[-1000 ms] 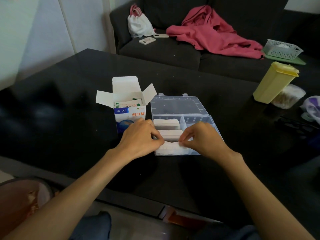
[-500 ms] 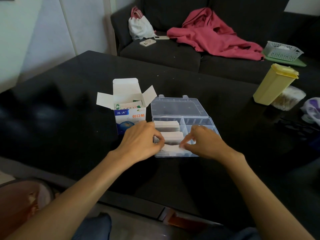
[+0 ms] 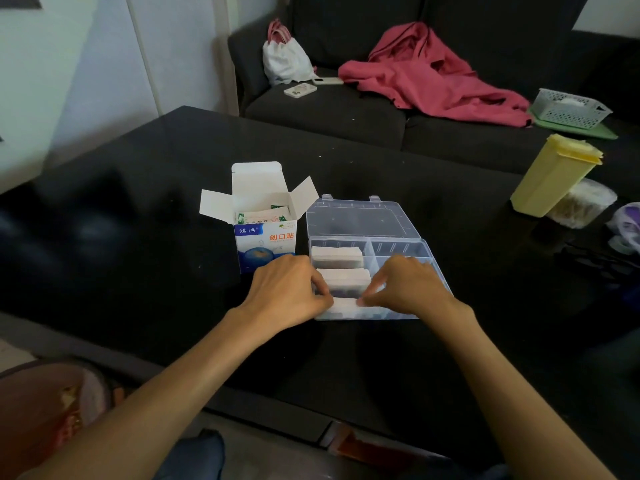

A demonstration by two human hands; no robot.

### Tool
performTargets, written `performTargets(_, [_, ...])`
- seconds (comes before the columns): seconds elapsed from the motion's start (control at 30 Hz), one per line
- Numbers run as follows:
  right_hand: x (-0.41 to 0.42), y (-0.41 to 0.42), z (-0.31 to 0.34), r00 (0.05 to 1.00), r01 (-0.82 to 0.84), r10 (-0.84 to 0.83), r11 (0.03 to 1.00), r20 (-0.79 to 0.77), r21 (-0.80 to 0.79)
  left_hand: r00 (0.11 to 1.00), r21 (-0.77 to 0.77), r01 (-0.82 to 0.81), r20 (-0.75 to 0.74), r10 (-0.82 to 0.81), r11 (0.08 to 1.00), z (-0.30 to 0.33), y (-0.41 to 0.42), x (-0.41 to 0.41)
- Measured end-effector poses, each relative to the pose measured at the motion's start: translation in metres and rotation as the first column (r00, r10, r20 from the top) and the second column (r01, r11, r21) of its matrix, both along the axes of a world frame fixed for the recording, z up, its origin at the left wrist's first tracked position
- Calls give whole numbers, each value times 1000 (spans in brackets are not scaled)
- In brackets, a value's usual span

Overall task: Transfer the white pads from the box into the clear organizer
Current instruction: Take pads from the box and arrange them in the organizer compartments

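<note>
— What does the box (image 3: 265,237) say?
— Orange characters, 创口贴, on a white and blue front; the white script on the blue band is too small to read. Its flaps stand open, wrapped strips showing inside.
— And the white pads?
— Two stacks (image 3: 337,258) lie in the left compartments of the clear organizer (image 3: 398,249), just right of the box on the black worktop (image 3: 138,237). A third stack (image 3: 344,304) sits at the near edge, between both hands.
— The fingers?
— Left hand (image 3: 287,292) pinches the stack's left end, right hand (image 3: 405,289) its right end — fingers curled, thumbs meeting forefingers.
</note>
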State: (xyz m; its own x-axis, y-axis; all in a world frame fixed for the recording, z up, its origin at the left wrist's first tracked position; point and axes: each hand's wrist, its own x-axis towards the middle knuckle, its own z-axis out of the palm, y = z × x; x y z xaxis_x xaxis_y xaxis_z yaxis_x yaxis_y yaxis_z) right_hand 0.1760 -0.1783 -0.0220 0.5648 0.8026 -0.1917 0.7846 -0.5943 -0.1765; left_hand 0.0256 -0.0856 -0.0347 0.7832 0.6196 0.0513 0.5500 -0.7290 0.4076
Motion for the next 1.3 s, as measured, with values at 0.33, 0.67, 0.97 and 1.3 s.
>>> performTargets(0.33, [11, -16, 22, 978, 31, 13, 977, -206, 209, 998, -63, -45, 29, 47, 997, 1, -4, 3])
performTargets(0.67, [-32, 30, 76, 937, -159, 314, 772, -151, 616, 849, 261, -440, 431, 304, 859, 39, 41, -47])
performTargets(0.97, [-41, 144, 69, 832, -549, 553, 832, -50, 74, 748, -336, -441, 375, 548, 832, 22, 74, -63])
performTargets(1.3, [-49, 152, 65, 821, -571, 571, 821, -15, -25, 725, -662, -253, 353, 592, 705, 21, 82, -62])
